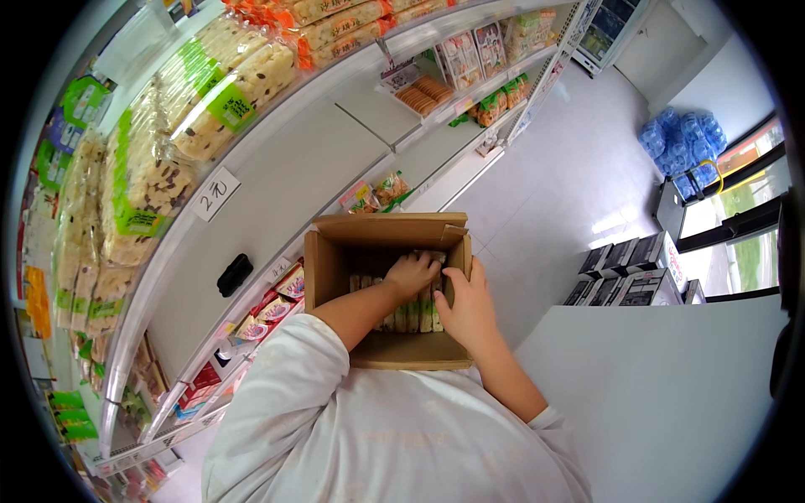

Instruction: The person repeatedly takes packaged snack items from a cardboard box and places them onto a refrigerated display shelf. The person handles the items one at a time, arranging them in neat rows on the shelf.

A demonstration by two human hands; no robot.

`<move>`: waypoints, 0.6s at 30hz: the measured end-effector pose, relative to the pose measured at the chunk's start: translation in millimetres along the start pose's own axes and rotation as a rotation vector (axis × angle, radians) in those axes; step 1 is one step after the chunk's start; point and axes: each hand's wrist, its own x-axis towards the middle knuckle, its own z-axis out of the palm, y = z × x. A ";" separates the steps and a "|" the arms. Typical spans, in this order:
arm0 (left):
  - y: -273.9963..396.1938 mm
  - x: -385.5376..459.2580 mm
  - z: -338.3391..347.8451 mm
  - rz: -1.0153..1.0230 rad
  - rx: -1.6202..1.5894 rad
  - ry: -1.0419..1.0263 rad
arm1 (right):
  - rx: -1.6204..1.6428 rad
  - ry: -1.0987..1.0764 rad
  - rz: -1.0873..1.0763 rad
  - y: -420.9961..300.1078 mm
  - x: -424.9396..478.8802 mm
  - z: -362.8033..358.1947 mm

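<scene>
An open-topped cardboard box [327, 270] is right in front of my body. Inside it stands a row of clear-wrapped puffed-grain snack bars [412, 317] with green label bands. My left hand [412, 275] reaches into the box, its curled fingers on the packs at the far right end of the row. Its fingertips are partly hidden, so a grip cannot be made out. My right hand [468, 305] straddles the box's right wall. Thumb and index finger point inward beside the packs, apart from each other, while the other fingers lie along the wall's outer side.
Curved store shelves [295, 163] run along the left, stacked with larger wrapped snack blocks [214, 88]. A black object [234, 275] lies on a lower shelf. A white surface [654, 377] is at my right, with stacked cartons [629, 267] and blue-tinted bottles [682, 141] beyond.
</scene>
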 end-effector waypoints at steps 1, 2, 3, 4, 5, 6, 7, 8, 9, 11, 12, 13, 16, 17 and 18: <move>-5.8 -0.3 3.7 0.041 0.003 0.030 | 0.000 -0.003 0.003 -0.1 0.5 0.2; -8.8 1.7 7.8 0.021 -0.009 0.027 | 0.008 -0.006 0.010 -0.8 2.0 0.0; -9.5 1.7 7.2 0.002 -0.024 0.023 | 0.014 -0.011 0.020 -1.7 2.3 0.2; -10.6 1.6 6.5 -0.017 -0.039 0.019 | 0.020 -0.017 0.030 -2.5 3.0 0.3; -10.3 3.1 6.0 -0.018 -0.032 0.060 | 0.031 -0.022 0.040 -2.8 3.9 0.0; -6.2 5.0 1.3 -0.019 -0.027 0.100 | 0.042 -0.029 0.050 -2.7 3.9 -0.1; -2.6 6.1 -3.5 -0.022 -0.021 0.140 | 0.053 -0.036 0.060 -2.9 4.2 0.0; -1.2 7.3 -8.8 -0.036 0.019 0.054 | 0.045 -0.039 0.056 -3.6 4.6 0.3; 2.4 9.3 -28.8 -0.045 0.055 -0.031 | 0.034 -0.040 0.057 -3.7 4.6 -0.3; 7.5 0.9 -78.2 -0.085 0.073 -0.122 | 0.040 -0.053 0.064 -3.9 5.0 -0.7; 10.7 -6.6 -108.2 -0.108 0.053 -0.126 | 0.053 -0.062 0.076 -3.0 5.5 -1.4; 11.9 -16.2 -130.2 -0.138 0.031 -0.129 | 0.066 -0.076 0.083 -2.9 6.2 -1.5; 3.3 -54.3 -174.4 -0.280 -0.289 0.092 | 0.079 -0.003 0.045 -0.8 3.7 5.3; 0.5 -68.4 -189.3 -0.339 -0.415 0.153 | 0.059 0.049 0.008 -2.3 3.2 5.1; -5.1 -82.2 -199.8 -0.394 -0.564 0.175 | 0.038 0.101 -0.031 -4.5 3.9 3.9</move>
